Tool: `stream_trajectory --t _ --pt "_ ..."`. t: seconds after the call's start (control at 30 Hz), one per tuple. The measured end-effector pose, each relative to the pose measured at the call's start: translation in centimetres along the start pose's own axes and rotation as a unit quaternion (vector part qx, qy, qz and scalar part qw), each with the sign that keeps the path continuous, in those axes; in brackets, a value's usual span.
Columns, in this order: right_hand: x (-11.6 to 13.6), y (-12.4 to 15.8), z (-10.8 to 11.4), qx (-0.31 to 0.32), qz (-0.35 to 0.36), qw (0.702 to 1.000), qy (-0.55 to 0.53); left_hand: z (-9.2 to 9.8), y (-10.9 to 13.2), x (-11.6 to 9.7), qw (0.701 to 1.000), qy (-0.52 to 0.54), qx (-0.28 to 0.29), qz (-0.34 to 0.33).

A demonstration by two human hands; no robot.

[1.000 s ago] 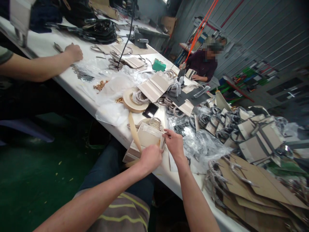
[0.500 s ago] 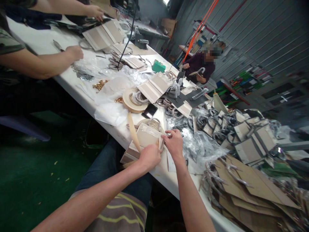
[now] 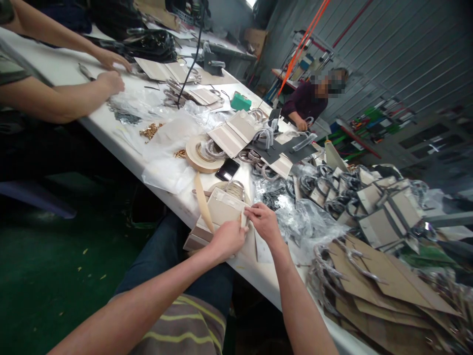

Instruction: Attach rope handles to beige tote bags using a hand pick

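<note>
A beige bag panel [image 3: 223, 206] with a folded flap lies at the table's near edge, in front of me. A tan tape strip [image 3: 203, 199] curves down from beside the roll across the panel's left part and passes behind my left hand [image 3: 229, 238]. That hand is closed, with a short pale tape end [image 3: 243, 218] standing up at its fingertips. At the panel's right edge, my right hand [image 3: 264, 221] pinches with thumb and fingers together, close to the tape end. What lies between those right fingertips is too small to make out.
A tape roll [image 3: 204, 154] and a black phone [image 3: 227, 169] lie beyond the panel. Bag parts with wrapped handles [image 3: 389, 212] pile up at right, near stacked brown panels [image 3: 384, 281]. A co-worker's hands [image 3: 111, 74] are at upper left; another person [image 3: 308, 101] stands across the table.
My right fingers have closed together at the panel's right edge. At upper left, the co-worker's raised panel has come down flat. The person across has lowered a hand.
</note>
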State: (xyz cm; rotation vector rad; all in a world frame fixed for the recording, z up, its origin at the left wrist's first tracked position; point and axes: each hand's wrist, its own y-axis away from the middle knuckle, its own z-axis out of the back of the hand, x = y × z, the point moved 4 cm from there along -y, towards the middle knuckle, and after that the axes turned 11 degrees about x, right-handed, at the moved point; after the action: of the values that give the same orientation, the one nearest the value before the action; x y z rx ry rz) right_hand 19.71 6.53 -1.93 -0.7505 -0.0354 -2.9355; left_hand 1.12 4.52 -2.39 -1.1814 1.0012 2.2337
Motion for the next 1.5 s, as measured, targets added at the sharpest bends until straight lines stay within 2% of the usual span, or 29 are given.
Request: stream_trajectory --t 0.2,0.4,0.63,0.9,1.0,1.1,1.23,1.5 --pt "0.3 -1.6 0.9 0.077 0.024 0.996 0.022 -0.5 0.0 0.0 1.0 0.006 0.022 0.009" --pt "0.7 -2.1 1.1 0.097 0.035 0.994 0.02 -0.9 0.9 -1.1 0.998 -0.038 0.048 0.004" --pt "0.7 -2.2 1.1 0.109 0.031 0.993 0.033 -1.2 0.9 -0.8 0.998 -0.046 0.026 -0.016" --pt "1.4 -2.7 1.1 0.14 0.004 0.987 0.074 -0.2 1.2 0.4 1.0 -0.003 -0.01 0.003" --pt "2.2 -2.4 0.8 0.149 0.007 0.979 0.136 -0.1 0.8 0.7 0.999 0.019 -0.019 -0.025" --pt "3.0 -2.0 0.4 0.149 -0.018 0.968 0.199 -0.2 0.2 0.9 0.994 0.071 -0.023 -0.077" --pt "3.9 -1.8 0.2 0.16 -0.06 0.956 0.238 -0.1 0.0 0.9 0.987 0.129 -0.002 -0.101" --pt "4.8 -2.0 0.4 0.178 -0.094 0.945 0.259 0.3 1.2 0.9 0.98 0.178 0.048 -0.072"
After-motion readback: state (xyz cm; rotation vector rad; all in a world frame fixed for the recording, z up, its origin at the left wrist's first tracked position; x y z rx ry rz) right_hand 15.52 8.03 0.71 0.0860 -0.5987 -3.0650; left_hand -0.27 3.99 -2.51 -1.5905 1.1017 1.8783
